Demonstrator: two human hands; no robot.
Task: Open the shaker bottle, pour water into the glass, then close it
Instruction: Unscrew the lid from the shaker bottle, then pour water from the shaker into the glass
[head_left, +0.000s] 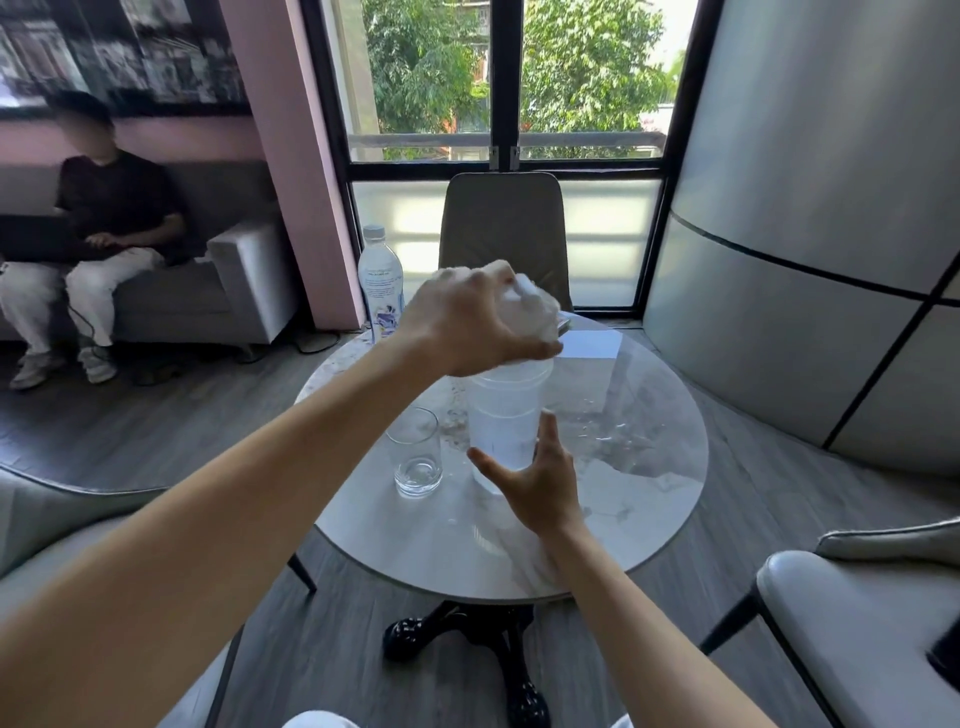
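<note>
Two bare forearms reach out over a round marble-topped table (597, 545); the right hand (540, 483), nearer, stands with fingers spread against the lower wall of the shaker bottle (506, 415), thumb and forefinger apart to either side, the palm just at the plastic but not clasped round it; the bottle stands upright on the table, translucent and partly filled with water; just to its left stands the glass (415, 452), clear and upright, apart from both hands, whether it holds any water I cannot tell; above, the left hand (467, 317) curls down over the bottle's white lid (535, 306), gripping it from the top; farther back, at the table's far left edge, stands a plastic water bottle (380, 283), capped; behind the table is a grey chair (504, 228) before the window.
</note>
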